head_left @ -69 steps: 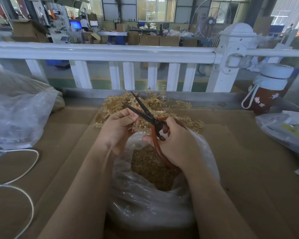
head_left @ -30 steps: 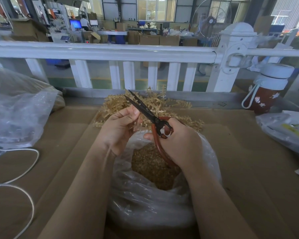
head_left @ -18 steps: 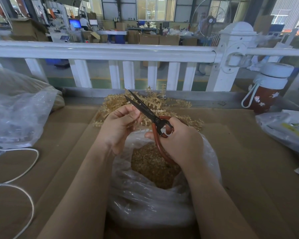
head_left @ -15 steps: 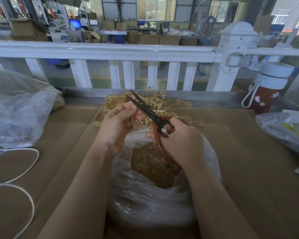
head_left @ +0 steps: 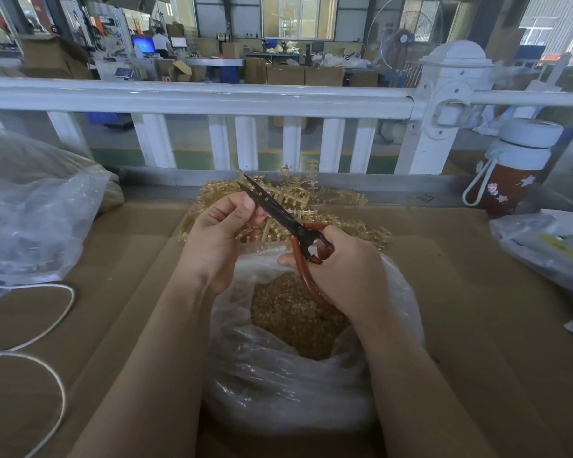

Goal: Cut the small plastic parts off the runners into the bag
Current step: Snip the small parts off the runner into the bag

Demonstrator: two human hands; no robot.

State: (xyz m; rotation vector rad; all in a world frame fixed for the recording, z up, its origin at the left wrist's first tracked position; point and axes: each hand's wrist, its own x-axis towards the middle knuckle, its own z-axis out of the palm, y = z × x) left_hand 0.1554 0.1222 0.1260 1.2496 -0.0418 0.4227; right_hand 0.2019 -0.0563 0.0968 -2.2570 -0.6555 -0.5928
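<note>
- Scissors [head_left: 280, 214], red-handled with dark blades, gripped through the loops by the right hand [head_left: 343, 272]; blades nearly closed, tips pointing toward 11 o'clock, directly over the mouth of the bag
- Left hand [head_left: 222, 236] pinches a runner [head_left: 262, 231] between thumb and fingers, just beside the blades on their 9 o'clock side, presumably so that each part severed falls straight down
- Hands stand close together but not touching, each clamped on its own object
- Bag [head_left: 291, 385], clear plastic with its rim rolled open, sits at 6 o'clock below both hands; a heap of cut parts [head_left: 295, 312] already fills its bottom, suggesting the work is well along
- Pile of uncut runners [head_left: 328, 200] lies at 12 o'clock just beyond the bag, within easy reach of the left hand
- Cardboard surface [head_left: 444, 292] offers open room at 3 and 9 o'clock of the bag; the far edge is closed off by a white railing [head_left: 212, 100]
- Second plastic bag [head_left: 30, 206] and white cord [head_left: 47, 325] occupy 9 o'clock, a bottle [head_left: 513, 170] stands at 2 o'clock; all well apart from the cutting zone
- Risk, as judged: fingertips of the left hand lie very near the blade edge
</note>
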